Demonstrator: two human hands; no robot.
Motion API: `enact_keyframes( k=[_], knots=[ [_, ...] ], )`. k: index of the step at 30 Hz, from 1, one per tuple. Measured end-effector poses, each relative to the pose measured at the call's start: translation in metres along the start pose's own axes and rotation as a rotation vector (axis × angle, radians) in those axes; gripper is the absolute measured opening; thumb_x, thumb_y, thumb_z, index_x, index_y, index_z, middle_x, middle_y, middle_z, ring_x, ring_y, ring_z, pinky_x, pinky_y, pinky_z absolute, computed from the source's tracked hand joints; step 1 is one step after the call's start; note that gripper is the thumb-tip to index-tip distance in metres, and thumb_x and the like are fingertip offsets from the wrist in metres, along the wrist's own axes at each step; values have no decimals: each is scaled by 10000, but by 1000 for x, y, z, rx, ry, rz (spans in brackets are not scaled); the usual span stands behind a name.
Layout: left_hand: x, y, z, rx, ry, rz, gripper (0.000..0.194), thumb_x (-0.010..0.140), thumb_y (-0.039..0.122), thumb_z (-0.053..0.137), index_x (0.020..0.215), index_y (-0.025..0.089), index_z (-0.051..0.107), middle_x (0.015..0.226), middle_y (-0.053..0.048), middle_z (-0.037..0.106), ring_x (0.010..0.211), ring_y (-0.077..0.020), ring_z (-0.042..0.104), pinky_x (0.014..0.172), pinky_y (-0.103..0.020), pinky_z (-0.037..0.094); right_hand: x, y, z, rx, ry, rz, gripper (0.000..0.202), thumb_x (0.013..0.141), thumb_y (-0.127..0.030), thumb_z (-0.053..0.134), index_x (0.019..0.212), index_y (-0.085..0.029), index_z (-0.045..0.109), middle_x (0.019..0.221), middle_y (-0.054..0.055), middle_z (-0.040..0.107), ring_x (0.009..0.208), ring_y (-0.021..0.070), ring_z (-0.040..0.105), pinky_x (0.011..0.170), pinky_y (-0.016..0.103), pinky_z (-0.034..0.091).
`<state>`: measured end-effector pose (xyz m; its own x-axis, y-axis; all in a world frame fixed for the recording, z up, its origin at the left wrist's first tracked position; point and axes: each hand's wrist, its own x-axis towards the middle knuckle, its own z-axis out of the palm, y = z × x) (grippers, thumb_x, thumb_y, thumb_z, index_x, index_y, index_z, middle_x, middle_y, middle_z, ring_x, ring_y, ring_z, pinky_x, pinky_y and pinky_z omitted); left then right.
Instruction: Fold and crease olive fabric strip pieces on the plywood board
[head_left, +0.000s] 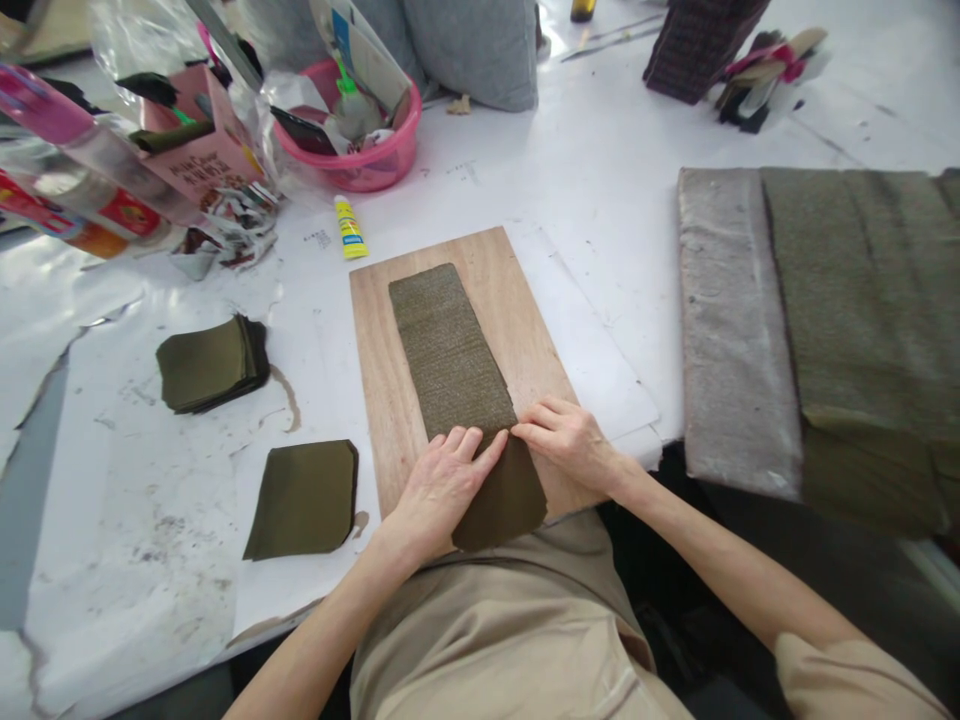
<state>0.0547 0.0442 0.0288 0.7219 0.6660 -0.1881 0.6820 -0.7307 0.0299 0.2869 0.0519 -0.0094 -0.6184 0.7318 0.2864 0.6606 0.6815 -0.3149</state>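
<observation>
Our left hand (pixel 444 483) is lying flat, our right hand (pixel 568 438) narrowed, its grip unclear, where strip (pixel 452 350) meets patch (pixel 508 500); we're seemingly aligning edges, next needing even pressure.

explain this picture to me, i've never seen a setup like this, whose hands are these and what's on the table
There's no machine here: a person wears a camera on the head, looking forward and down at their own bare hands. On the white table lies a wooden board. The left hand and right hand touch where a rough green cloth meets a smooth green piece; I can't tell how firmly they grip. To the left are a farther stack and a nearer stack of green pieces.
</observation>
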Motion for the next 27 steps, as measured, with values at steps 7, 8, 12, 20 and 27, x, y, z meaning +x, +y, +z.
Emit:
enact_keyframes(
  k=[7, 8, 12, 20, 27],
  knots=[
    [1, 2, 0, 2, -18, -4, 793, 770, 154, 660, 1469, 200, 287, 1098, -92, 512, 975, -255, 486, 803, -365, 442, -2, -1, -1, -34, 9, -24, 185, 959, -194, 517, 1072, -182, 663, 970, 77, 647, 933, 199, 540, 785, 322, 460],
    [1, 2, 0, 9, -20, -2, 792, 769, 152, 658, 1468, 195, 289, 1092, -93, 512, 971, -256, 485, 795, -366, 443, -3, -1, -1, -39, 7, -24, 192, 960, -192, 515, 1083, -181, 662, 981, 81, 648, 942, 202, 542, 789, 326, 463],
    [4, 4, -3, 29, -18, 3, 727, 802, 140, 614, 1463, 178, 313, 1067, -96, 512, 945, -260, 488, 747, -367, 445, -7, -1, -2, -32, 4, 8, 228, 970, -180, 486, 1117, -186, 660, 1026, 88, 652, 965, 204, 541, 827, 337, 478],
    [4, 5, 2, 48, 41, -17, 611, 866, 76, 517, 1444, 187, 352, 1036, -96, 534, 932, -250, 513, 740, -363, 450, -15, -16, 6, -43, 72, 153, 326, 959, -183, 512, 1262, -241, 617, 1115, 88, 629, 1027, 205, 546, 889, 342, 470],
    [-24, -3, 26, 45, 181, -69, 474, 915, 105, 484, 1385, 149, 432, 1208, -126, 562, 1118, -257, 517, 891, -380, 473, -16, -25, 8, -154, 39, 168, 370, 922, -172, 569, 1286, -231, 608, 1155, 109, 621, 1049, 234, 524, 895, 366, 463]
  ],
)
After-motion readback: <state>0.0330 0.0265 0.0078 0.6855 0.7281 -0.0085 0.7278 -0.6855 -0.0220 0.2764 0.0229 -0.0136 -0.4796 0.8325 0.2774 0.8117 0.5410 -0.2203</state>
